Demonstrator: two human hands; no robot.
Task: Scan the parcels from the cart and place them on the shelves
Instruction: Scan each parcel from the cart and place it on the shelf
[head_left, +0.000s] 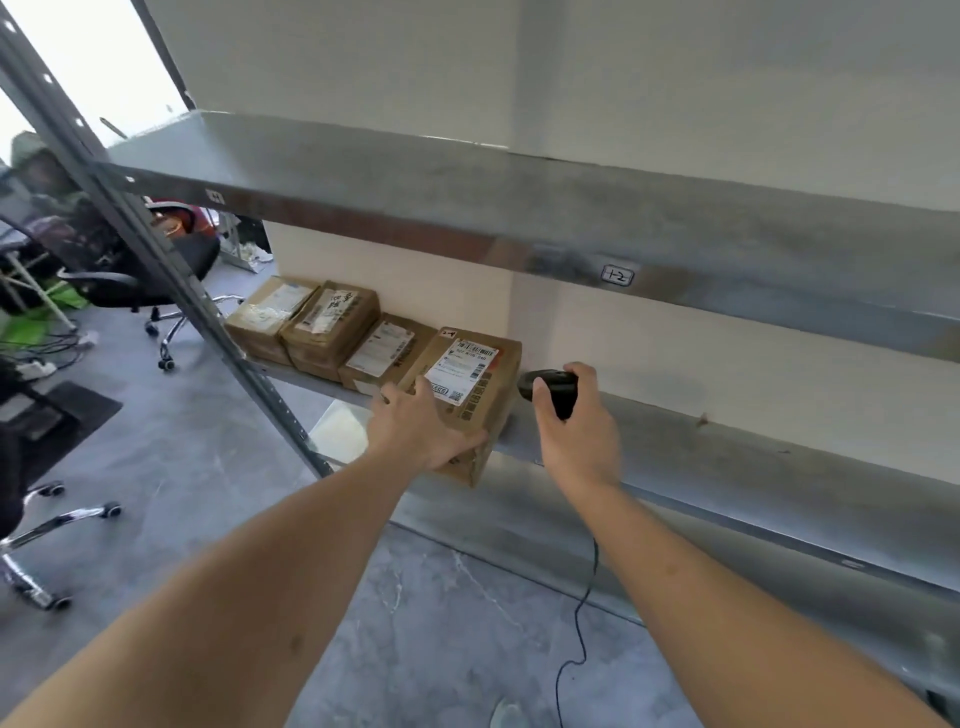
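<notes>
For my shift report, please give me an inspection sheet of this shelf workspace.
Surface: grey metal shelf, bare to the right.
Job's things: four cardboard parcels in a row; nearest parcel overhangs the front edge.
Clutter: nothing seen on the shelf.
Hands: left hand grips the nearest parcel; right hand holds a black scanner.
Cables: scanner cord hangs to the floor.
Surroundings: office chairs at left, upper shelf tagged 1-2.

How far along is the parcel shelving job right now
Three parcels already sit in a row on the lower shelf. The left hand holds a fourth parcel at the row's right end, its near corner overhanging the shelf edge. The right hand grips the scanner. The cart is out of view, so I can't tell how many remain.
</notes>
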